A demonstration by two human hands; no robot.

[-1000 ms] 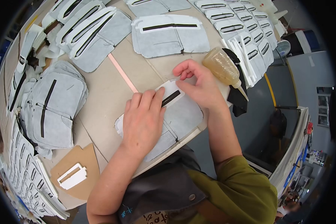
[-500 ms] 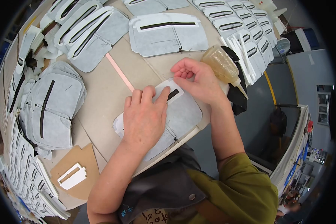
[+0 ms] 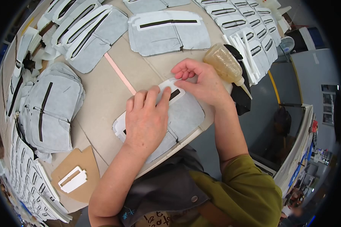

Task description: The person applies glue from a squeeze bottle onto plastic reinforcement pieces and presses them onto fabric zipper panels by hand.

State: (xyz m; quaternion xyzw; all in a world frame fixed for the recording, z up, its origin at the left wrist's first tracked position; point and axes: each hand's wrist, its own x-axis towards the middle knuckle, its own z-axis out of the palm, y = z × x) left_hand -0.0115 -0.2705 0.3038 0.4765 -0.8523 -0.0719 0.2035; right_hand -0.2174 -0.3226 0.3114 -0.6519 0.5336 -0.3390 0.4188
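Observation:
A grey fabric panel (image 3: 187,113) lies at the table's front edge, bearing a white frame-shaped strip (image 3: 166,82) around a dark slot. Across the strip and panel my left hand (image 3: 147,117) lies flat, fingers spread and fingertips pressing near the slot; it hides the strip's middle. My right hand (image 3: 202,83) is at the strip's far right end, its fingers curled and thumb against that end, seemingly gripping the edge. Just beyond my right hand lies a clear squeeze bottle (image 3: 223,64) of yellowish liquid with a pointed nozzle, on a black item (image 3: 241,99).
Another slotted panel (image 3: 170,34) lies farther back. Stacked panels (image 3: 57,109) stand at left, with more (image 3: 91,41) behind. A brown card (image 3: 79,162) carries a white frame piece (image 3: 72,179). Rows of slotted pieces (image 3: 250,26) line the back right. A pink strip (image 3: 119,73) marks the table.
The view has shifted slightly. My left hand stays on the panel, and my right hand's fingers have moved a little at the strip's far end.

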